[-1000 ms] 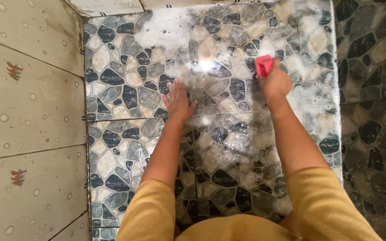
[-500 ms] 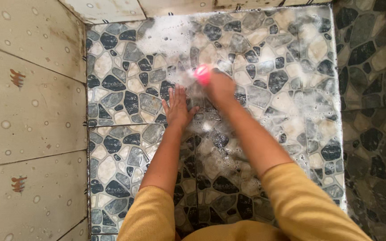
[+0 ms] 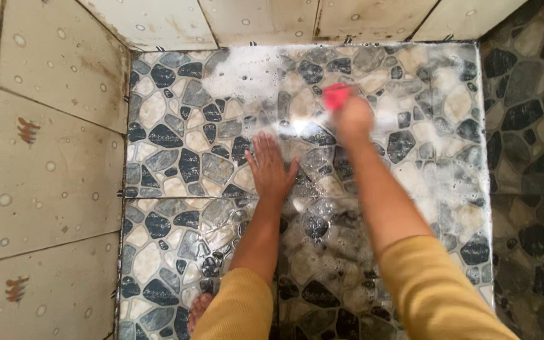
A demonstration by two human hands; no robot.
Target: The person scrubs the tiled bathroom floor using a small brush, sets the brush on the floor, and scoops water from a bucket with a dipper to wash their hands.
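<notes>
Right hand (image 3: 354, 119) clamped on a red scrubber (image 3: 336, 96), left hand (image 3: 271, 169) flat and spread on the soapy floor (image 3: 177, 157) — I'd say short overlapping strokes work best.

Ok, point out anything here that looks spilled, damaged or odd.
White foam is spread over the wet pebble-pattern floor, thickest toward the far wall. The cream wall tiles show brownish stains. The right hand grips something red, blurred; the left hand lies flat. No breakage shows.
</notes>
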